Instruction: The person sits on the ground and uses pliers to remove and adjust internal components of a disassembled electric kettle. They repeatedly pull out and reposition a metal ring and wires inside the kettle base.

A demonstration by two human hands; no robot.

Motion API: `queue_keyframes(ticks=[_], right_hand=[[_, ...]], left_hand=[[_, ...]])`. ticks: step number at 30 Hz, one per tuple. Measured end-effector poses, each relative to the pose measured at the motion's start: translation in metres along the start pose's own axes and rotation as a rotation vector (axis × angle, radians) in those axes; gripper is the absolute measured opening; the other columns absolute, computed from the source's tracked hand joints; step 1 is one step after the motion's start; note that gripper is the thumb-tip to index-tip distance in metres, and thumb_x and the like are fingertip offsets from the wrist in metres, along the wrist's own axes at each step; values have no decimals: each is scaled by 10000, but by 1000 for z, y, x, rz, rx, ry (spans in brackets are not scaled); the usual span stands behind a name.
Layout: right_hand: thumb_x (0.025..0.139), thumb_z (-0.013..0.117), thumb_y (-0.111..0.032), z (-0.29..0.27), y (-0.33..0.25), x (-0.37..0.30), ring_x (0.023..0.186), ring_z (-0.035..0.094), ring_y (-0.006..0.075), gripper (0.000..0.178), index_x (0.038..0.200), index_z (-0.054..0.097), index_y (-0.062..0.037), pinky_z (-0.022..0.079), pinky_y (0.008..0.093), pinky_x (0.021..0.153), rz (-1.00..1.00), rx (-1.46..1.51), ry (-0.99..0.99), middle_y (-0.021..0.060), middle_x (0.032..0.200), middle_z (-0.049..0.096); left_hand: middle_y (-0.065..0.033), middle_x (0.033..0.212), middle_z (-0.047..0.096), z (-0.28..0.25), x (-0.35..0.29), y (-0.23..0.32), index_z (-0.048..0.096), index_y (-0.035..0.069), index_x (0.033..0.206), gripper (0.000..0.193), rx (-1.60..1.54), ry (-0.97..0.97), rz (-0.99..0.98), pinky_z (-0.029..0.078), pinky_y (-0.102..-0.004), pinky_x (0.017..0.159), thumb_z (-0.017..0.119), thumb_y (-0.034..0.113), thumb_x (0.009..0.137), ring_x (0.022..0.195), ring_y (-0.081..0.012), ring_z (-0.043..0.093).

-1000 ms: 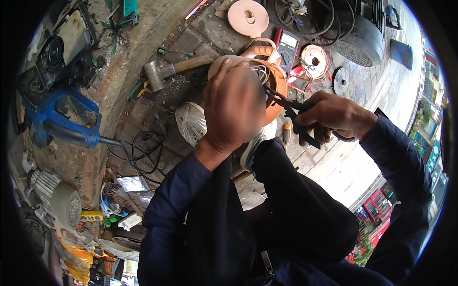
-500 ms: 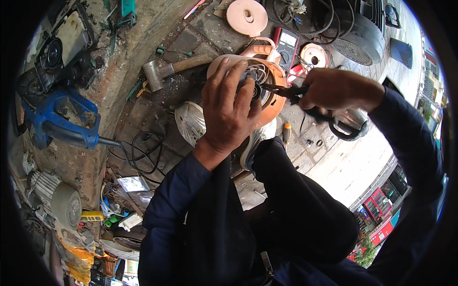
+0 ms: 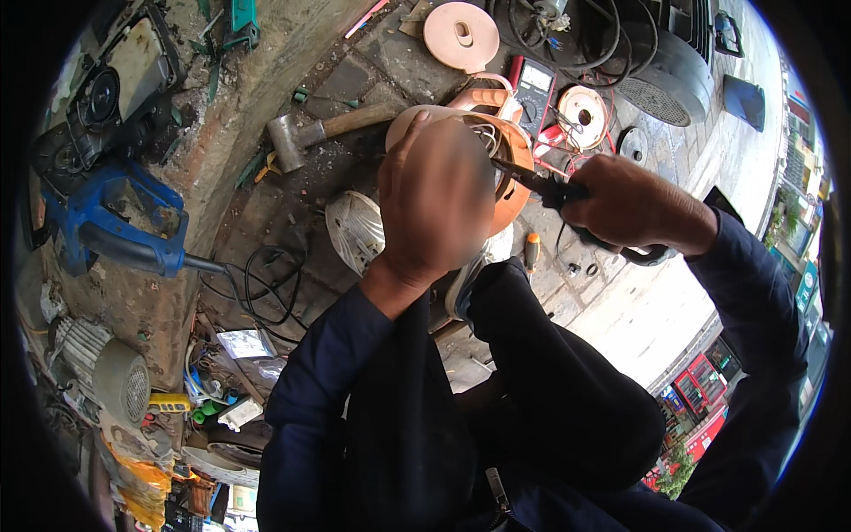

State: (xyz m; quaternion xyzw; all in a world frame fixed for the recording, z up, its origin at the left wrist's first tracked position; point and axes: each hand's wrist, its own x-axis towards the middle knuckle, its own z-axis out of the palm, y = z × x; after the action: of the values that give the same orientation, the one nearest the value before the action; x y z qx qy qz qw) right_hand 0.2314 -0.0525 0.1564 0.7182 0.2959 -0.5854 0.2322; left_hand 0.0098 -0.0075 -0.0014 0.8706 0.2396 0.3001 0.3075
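An orange round housing with a handle and loose wires inside sits on the paving in front of me. My left hand lies over its left side and opening, hiding the dark part inside. Those fingers are smeared, so their grip cannot be made out. My right hand is closed round the dark handles of a pair of pliers. The jaws reach the right edge of the housing's opening, close to my left hand; whether they grip anything is hidden.
Beyond the housing lie a hammer, a peach-coloured disc and a red multimeter. An orange-handled screwdriver lies to the right. A corded blue power tool rests left; a large motor stands far right.
My right fist has come slightly nearer to me, tilting the pliers. My left hand has shifted over the housing's opening, covering the dark part that showed before.
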Motion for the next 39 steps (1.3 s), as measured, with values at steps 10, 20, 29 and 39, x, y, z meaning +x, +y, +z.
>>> queue_keyframes(ticks=[10, 20, 29, 39], right_hand=[[1082, 662, -201, 31, 28, 11, 552, 672, 162, 303, 1006, 773, 71, 487, 301, 456, 60, 1006, -336, 155, 847, 803], [1091, 613, -211, 31, 27, 10, 511, 597, 151, 329, 967, 761, 55, 423, 310, 435, 36, 1117, -399, 184, 854, 797], [961, 699, -120, -4, -7, 5, 651, 736, 267, 175, 928, 784, 30, 584, 404, 608, -294, -145, -35, 188, 798, 773], [965, 696, -151, -1, 0, -6, 723, 779, 316, 253, 865, 734, 78, 590, 455, 737, -86, -241, 63, 203, 744, 743]], left_hand=[[-195, 1511, 618, -3, 1, 3, 762, 17, 1187, 413, 17, -17, -4, 485, -555, 1180, 867, 92, 794, 1435, -467, 575], [-193, 1510, 618, -2, 1, 3, 764, 20, 1188, 401, 38, -10, 21, 489, -552, 1179, 862, 100, 808, 1435, -464, 577], [-188, 1508, 618, -2, 1, 1, 755, 30, 1194, 406, 16, -24, -11, 488, -553, 1173, 869, 118, 814, 1434, -464, 576], [-194, 1511, 618, 0, -1, 0, 749, 26, 1201, 427, 4, -2, 4, 478, -556, 1172, 869, 104, 800, 1436, -465, 576]])
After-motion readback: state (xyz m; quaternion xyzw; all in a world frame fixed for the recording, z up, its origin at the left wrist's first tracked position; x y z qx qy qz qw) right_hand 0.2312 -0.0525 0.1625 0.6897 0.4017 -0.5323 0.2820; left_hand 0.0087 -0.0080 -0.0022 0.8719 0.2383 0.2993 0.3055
